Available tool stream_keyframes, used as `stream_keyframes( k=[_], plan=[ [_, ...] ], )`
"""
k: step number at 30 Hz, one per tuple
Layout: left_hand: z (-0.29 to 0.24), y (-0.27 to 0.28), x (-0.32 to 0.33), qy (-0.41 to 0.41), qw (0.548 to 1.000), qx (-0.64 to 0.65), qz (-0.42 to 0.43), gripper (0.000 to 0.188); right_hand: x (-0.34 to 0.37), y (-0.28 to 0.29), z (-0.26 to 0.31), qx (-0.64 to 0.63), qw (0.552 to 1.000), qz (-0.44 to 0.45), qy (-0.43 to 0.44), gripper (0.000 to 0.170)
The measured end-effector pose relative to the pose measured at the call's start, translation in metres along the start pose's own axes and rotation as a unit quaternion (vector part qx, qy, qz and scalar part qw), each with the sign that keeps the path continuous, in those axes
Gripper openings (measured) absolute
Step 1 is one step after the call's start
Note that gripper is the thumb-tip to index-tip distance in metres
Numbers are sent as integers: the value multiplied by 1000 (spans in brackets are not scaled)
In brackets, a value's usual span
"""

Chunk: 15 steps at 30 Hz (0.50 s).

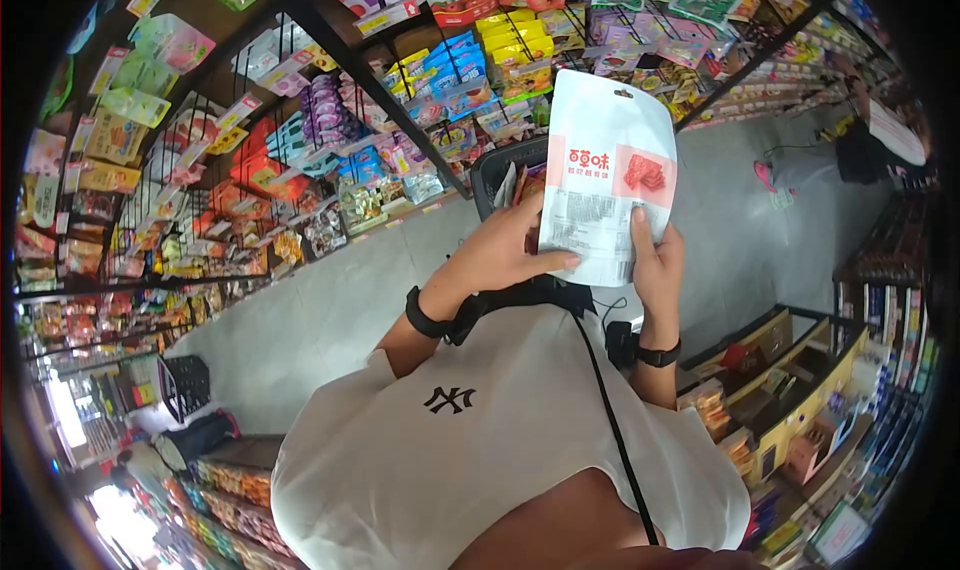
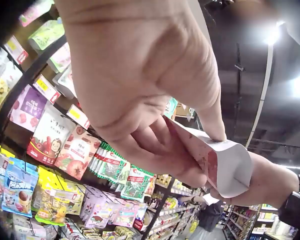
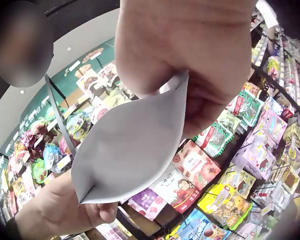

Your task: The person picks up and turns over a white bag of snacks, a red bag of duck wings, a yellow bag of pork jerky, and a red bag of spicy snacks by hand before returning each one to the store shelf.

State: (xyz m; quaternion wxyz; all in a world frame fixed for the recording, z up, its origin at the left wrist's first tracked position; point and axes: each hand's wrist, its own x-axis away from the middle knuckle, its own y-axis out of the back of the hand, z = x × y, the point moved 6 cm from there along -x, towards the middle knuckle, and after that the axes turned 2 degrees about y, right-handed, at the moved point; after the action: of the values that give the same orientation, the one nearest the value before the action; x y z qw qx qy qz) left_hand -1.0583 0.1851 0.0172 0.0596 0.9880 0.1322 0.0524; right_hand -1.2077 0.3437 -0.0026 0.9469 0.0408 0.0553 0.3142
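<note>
Both left hand point(image 1: 515, 238) and right hand point(image 1: 657, 255) pinch the near sides of the white pouch point(image 1: 603, 182), beyond the shirt point(image 1: 480, 450). I judge this an inspecting step; the next move calls for a steady grip.

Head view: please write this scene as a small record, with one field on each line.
Held item: white pouch with red print, hole at the top
Left hand: grips the pouch's lower left side, thumb on the printed face
Right hand: grips its lower right side, thumb on the same face
Beside and behind pouch: dark basket, partly hidden
Background: colourful packets on display
Clothing: white shirt
</note>
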Motion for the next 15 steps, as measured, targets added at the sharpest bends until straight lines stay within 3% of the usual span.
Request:
stream_keyframes(
  k=[4, 10, 13, 15],
  plan=[
    [-1, -22, -43, -19, 998, 9, -60, 71, -53, 30, -12, -36, 998, 51, 0, 37],
    [-9, -61, -100, 32, 996, -18, -86, 75, -115, 85, -33, -28, 993, 117, -8, 33],
    [-11, -71, -114, 86, 989, -57, -104, 74, -132, 94, -45, -55, 988, 143, -21, 33],
    [-13, -78, -119, 78, 987, -49, -131, 72, -140, 97, -52, -61, 986, 150, -28, 34]
  ],
)
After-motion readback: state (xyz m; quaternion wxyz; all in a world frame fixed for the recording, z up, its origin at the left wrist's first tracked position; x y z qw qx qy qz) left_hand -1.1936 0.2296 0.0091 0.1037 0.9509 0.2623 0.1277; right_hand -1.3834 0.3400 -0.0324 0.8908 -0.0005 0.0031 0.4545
